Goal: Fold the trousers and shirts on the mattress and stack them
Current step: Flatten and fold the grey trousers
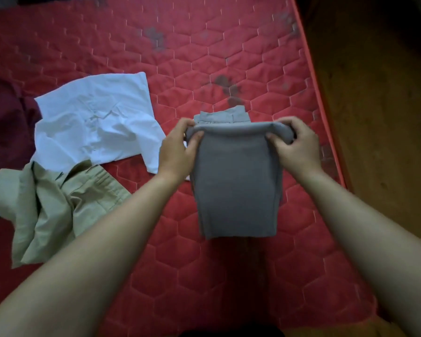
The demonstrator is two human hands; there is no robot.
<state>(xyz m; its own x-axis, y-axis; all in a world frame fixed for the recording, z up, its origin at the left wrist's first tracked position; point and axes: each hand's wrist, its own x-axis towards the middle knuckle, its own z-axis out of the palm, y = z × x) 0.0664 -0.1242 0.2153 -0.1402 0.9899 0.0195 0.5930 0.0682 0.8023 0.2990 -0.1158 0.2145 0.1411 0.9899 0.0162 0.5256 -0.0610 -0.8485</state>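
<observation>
Though blurred, both hands (178, 144) (295, 142) closed on grey trousers' (236, 181) fold (waistband half-hidden behind).

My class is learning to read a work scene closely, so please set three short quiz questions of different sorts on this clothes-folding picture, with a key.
1. True or false: both hands grip the grey trousers at the fold.
2. Which garment lies nearest the left hand?
A. white shirt
B. khaki trousers
C. maroon cloth
3. Fill in: the mattress is quilted and coloured ____.

Key
1. True: the left hand and right hand each pinch one end of the folded top edge.
2. A
3. red
</observation>
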